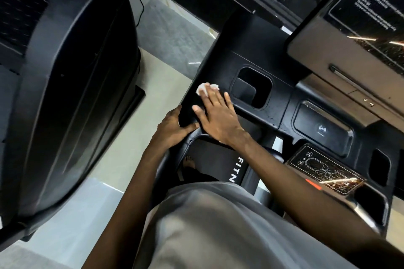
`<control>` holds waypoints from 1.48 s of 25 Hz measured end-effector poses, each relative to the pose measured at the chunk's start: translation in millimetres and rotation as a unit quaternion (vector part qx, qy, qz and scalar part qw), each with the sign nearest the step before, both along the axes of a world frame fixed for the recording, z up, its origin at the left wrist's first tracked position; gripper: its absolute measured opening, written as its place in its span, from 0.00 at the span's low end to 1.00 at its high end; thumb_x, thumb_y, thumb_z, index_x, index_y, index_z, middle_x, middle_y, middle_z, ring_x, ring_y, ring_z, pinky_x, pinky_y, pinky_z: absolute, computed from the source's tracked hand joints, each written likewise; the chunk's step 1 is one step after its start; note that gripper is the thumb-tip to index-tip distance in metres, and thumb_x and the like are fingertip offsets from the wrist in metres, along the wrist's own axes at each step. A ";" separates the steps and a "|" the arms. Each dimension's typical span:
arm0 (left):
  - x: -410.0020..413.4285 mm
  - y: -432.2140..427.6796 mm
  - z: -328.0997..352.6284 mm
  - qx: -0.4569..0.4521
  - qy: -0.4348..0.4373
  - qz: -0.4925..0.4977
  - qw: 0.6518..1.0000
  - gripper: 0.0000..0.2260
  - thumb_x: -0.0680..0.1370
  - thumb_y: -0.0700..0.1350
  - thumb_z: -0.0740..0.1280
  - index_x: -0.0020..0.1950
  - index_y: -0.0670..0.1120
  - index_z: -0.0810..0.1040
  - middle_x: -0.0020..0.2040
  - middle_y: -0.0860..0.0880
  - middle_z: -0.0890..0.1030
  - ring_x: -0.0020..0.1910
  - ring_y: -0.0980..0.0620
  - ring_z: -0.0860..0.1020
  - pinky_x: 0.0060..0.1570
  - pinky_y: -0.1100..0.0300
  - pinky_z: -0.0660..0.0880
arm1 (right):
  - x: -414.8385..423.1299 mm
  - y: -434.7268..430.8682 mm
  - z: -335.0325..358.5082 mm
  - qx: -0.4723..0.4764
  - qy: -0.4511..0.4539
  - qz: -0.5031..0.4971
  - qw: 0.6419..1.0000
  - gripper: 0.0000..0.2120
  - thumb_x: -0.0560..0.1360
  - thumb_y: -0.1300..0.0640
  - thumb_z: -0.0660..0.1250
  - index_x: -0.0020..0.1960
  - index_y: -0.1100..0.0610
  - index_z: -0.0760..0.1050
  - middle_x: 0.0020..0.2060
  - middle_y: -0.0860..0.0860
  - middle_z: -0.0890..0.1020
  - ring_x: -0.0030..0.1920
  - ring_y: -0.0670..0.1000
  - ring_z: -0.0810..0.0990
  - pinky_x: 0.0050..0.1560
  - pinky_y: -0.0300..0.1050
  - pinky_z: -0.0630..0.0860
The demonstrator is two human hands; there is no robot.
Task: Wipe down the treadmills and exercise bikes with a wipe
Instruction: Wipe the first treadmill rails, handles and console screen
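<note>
I stand on a black treadmill and look down at its console (282,102). My right hand (215,116) lies flat with straight fingers on the console's left end and presses a small white wipe (202,88) under its fingertips. My left hand (175,126) grips the left corner of the console, where the handrail (175,150) curves down, thumb on top. A square cup holder (251,87) sits just right of the wipe.
A second black machine (65,85) fills the left side, with a strip of pale floor (122,159) between. The treadmill's screen (360,13) is at top right. A wireless charging pad (321,131) and a button panel (323,170) lie to the right.
</note>
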State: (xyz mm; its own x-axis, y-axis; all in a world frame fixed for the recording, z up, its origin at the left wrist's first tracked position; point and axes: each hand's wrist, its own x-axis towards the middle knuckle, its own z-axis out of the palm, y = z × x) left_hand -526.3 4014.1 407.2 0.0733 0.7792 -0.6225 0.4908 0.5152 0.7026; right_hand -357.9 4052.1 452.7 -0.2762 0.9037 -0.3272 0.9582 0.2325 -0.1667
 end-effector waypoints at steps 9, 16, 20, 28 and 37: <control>2.6 17.5 2.7 0.016 -0.024 -0.002 1.000 0.49 0.60 0.74 0.65 0.77 0.56 0.63 0.73 0.50 0.73 0.70 0.47 0.73 0.68 0.48 0.71 | -22.9 86.7 -11.6 -0.031 -0.112 0.022 0.993 0.33 0.82 0.36 0.42 0.81 0.54 0.53 0.81 0.50 0.49 0.80 0.51 0.42 0.77 0.57 0.33; 2.0 28.1 -1.7 0.033 -0.024 0.006 0.999 0.47 0.61 0.75 0.68 0.77 0.58 0.64 0.74 0.52 0.72 0.71 0.49 0.71 0.70 0.49 0.70 | 7.1 62.7 -3.5 0.046 -0.038 -0.053 0.997 0.29 0.84 0.42 0.46 0.81 0.54 0.51 0.81 0.50 0.50 0.81 0.51 0.46 0.79 0.56 0.42; 6.3 34.3 -1.9 0.046 -0.011 -0.017 0.999 0.47 0.65 0.72 0.70 0.80 0.55 0.60 0.77 0.49 0.67 0.75 0.46 0.66 0.73 0.47 0.65 | 23.0 -6.5 2.9 0.047 0.007 -0.043 0.998 0.29 0.84 0.43 0.49 0.82 0.51 0.48 0.81 0.48 0.49 0.80 0.48 0.45 0.78 0.52 0.43; 10.6 33.2 -1.6 0.060 -0.015 0.021 0.998 0.44 0.65 0.71 0.71 0.77 0.56 0.65 0.74 0.52 0.72 0.73 0.50 0.70 0.72 0.50 0.68 | 8.2 55.6 -2.7 -0.010 -0.029 -0.006 0.999 0.30 0.83 0.40 0.45 0.82 0.50 0.49 0.81 0.47 0.47 0.80 0.48 0.43 0.78 0.57 0.38; 20.3 57.8 9.1 0.089 0.012 -0.013 0.996 0.42 0.71 0.64 0.74 0.80 0.52 0.62 0.77 0.50 0.68 0.75 0.48 0.67 0.74 0.51 0.64 | 16.8 107.3 -5.5 0.011 -0.046 -0.113 0.993 0.32 0.84 0.39 0.41 0.82 0.54 0.44 0.81 0.51 0.44 0.80 0.51 0.41 0.79 0.58 0.39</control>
State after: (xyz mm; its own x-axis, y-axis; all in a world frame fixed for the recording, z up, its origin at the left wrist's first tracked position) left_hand -506.0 4071.9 416.3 0.0812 0.8751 -0.4770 0.5203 0.3710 0.7692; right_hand -341.1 4159.5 447.2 -0.0363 0.9465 -0.3208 0.9972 0.0132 -0.0740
